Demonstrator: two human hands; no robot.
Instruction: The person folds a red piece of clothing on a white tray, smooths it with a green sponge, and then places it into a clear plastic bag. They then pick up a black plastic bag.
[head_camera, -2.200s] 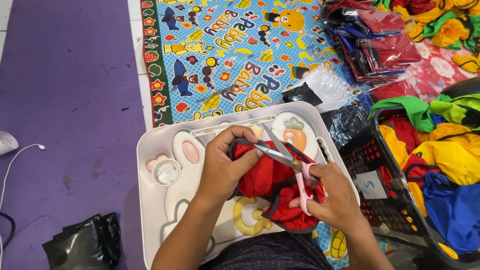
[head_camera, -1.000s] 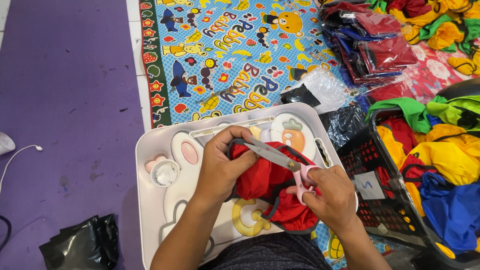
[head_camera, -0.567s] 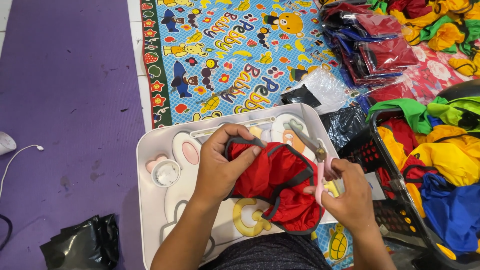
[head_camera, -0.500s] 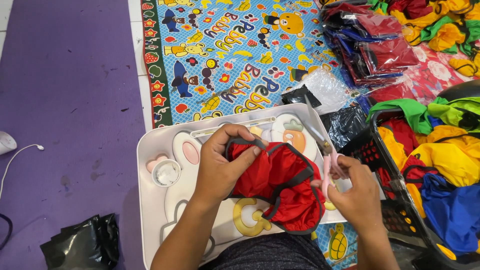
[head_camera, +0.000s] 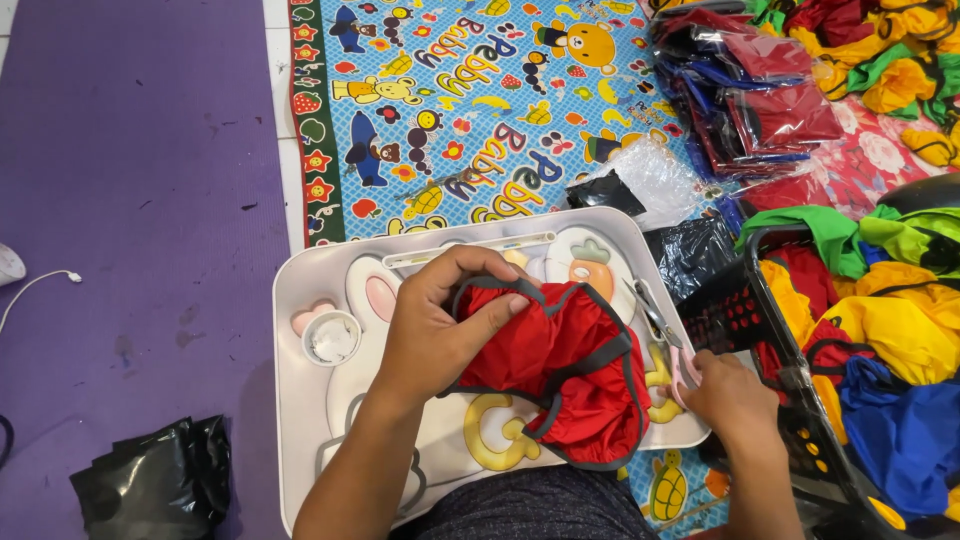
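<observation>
Left hand (head_camera: 440, 335): closed on the red garment (head_camera: 560, 370), held over the white tray (head_camera: 300, 400).
Right hand (head_camera: 735, 395): closed around pink-handled scissors (head_camera: 668, 345) at the tray's right edge.

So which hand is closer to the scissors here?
Right. The right hand is touching the scissors at the pink handles on the tray's right edge; the left hand is further left, gripping the red garment.

- A purple mat (head_camera: 130, 180) is lying on the left, with a black plastic bag (head_camera: 155, 485) resting on it.
- A cartoon play mat (head_camera: 470, 110) is spreading out beyond.
- Packaged garments (head_camera: 760, 100) are piling up top right.
- A black basket (head_camera: 745, 320) is holding colourful cloth.
</observation>
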